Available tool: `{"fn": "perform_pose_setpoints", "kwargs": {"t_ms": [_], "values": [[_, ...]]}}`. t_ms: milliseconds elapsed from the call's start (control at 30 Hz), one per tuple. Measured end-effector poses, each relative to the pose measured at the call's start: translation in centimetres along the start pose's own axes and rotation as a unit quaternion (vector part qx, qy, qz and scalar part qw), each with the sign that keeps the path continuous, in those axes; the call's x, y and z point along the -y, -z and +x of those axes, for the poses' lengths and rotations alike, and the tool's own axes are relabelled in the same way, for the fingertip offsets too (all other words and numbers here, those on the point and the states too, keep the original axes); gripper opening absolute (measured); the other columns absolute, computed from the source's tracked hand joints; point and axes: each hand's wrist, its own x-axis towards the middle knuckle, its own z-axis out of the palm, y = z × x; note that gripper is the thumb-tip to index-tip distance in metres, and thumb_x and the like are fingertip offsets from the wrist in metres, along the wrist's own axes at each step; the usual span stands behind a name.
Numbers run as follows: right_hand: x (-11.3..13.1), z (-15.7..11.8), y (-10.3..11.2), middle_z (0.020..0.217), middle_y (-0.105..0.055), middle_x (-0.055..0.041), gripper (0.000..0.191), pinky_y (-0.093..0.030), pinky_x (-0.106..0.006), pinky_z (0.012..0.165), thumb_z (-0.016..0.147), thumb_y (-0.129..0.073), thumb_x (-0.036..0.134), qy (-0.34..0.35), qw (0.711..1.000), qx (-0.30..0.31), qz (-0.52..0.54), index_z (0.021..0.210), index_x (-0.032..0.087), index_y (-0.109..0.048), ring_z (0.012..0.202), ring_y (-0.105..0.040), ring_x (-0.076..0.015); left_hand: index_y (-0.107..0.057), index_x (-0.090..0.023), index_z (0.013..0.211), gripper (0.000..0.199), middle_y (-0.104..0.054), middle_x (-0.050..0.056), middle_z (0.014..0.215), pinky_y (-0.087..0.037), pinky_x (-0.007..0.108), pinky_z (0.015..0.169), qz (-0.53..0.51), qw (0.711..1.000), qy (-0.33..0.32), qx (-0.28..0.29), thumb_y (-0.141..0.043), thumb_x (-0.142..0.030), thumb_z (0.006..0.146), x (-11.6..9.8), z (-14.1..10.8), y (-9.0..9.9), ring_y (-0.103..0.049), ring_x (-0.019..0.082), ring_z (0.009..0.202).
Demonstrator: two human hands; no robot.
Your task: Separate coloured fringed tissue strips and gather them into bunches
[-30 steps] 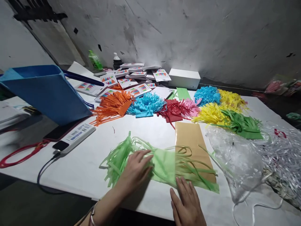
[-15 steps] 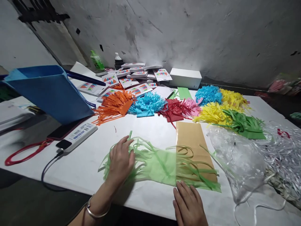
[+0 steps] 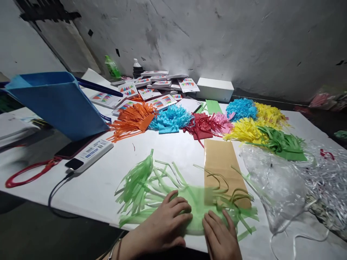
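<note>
Light green fringed tissue paper [image 3: 196, 196] lies across the near part of the table, its cut strips spreading left and right. My left hand [image 3: 169, 222] rests on the near part of the sheet, fingers spread and slightly bent. Beside it, my right hand [image 3: 221, 234] lies with outstretched fingers on the sheet's near right part. A green tissue tassel [image 3: 137, 182] with a pointed top lies to the left of the sheet. The right-hand strips overlap a brown card [image 3: 219, 155], which stays partly visible through them. The undersides of both hands are hidden.
Orange [image 3: 132, 121], blue [image 3: 170, 119], red [image 3: 203, 126] and yellow [image 3: 245, 130] tassels line the table's middle. A clear plastic bag [image 3: 273, 177] lies right. At left are a blue holder [image 3: 59, 104], a phone [image 3: 74, 148] and a cabled white device [image 3: 93, 151]. Packets [image 3: 162, 83] pile behind.
My left hand has moved right and nearer, off the left strips. The green sheet's middle has shifted toward me and bunched, uncovering the tassel at left. My right hand now lies farther onto the sheet.
</note>
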Motion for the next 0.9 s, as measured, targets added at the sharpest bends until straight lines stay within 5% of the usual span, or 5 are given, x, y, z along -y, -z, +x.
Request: {"fn": "perform_pose_setpoints", "kwargs": {"t_ms": [167,300,433,600,900], "values": [[-0.5,-1.0,0.2,0.097,-0.077,-0.0051,0.030,-0.032,-0.044,0.116,0.092,-0.045,0.003,0.014,0.999,-0.008,0.042,0.107,0.017,-0.067,0.104,-0.070,-0.0200,-0.059,-0.025,0.108,0.026,-0.073,0.003,0.104,-0.017,0.047,0.117,-0.006,0.997,-0.002,-0.079,-0.043,-0.008,0.097,-0.4,-1.3,-2.6,-0.061,0.019,0.101],[-1.0,-0.4,1.0,0.091,-0.075,-0.0025,0.019,-0.038,-0.041,0.106,0.096,-0.049,0.009,-0.031,0.997,-0.006,0.077,0.104,0.020,-0.063,0.100,-0.069,-0.0199,-0.057,-0.022,0.099,0.022,-0.072,0.002,0.091,-0.030,0.044,0.105,-0.032,0.989,0.049,-0.135,-0.040,-0.009,0.098,-0.5,-1.7,-3.8,-0.061,0.018,0.087],[-1.3,2.2,1.0,0.076,-0.066,-0.0013,0.017,-0.046,-0.034,0.080,0.100,-0.044,0.016,-0.089,0.995,-0.015,0.052,0.094,0.021,-0.059,0.074,-0.064,-0.0186,-0.059,-0.019,0.088,0.023,-0.067,0.004,0.079,-0.037,0.044,0.087,0.037,0.977,0.165,-0.129,-0.039,-0.013,0.098,-0.3,-0.4,-2.7,-0.059,0.021,0.077],[-1.3,5.6,-0.1,0.068,-0.062,-0.0004,0.035,-0.039,-0.030,0.061,0.107,-0.028,0.027,-0.164,0.984,0.065,-0.029,0.084,0.024,-0.054,0.061,-0.059,-0.0189,-0.062,-0.019,0.079,0.028,-0.068,0.005,0.078,-0.035,0.045,0.083,0.150,0.942,0.287,-0.085,-0.042,-0.020,0.100,0.3,1.3,-1.5,-0.061,0.026,0.079],[-1.9,7.0,-1.4,0.064,-0.063,-0.0022,0.029,-0.036,-0.034,0.058,0.103,-0.038,0.023,-0.190,0.973,0.074,-0.105,0.078,0.023,-0.053,0.056,-0.061,-0.0219,-0.063,-0.017,0.079,0.025,-0.068,0.006,0.079,-0.035,0.043,0.080,0.171,0.934,0.311,-0.040,-0.047,-0.017,0.098,0.4,1.7,-1.2,-0.062,0.027,0.080]]}}
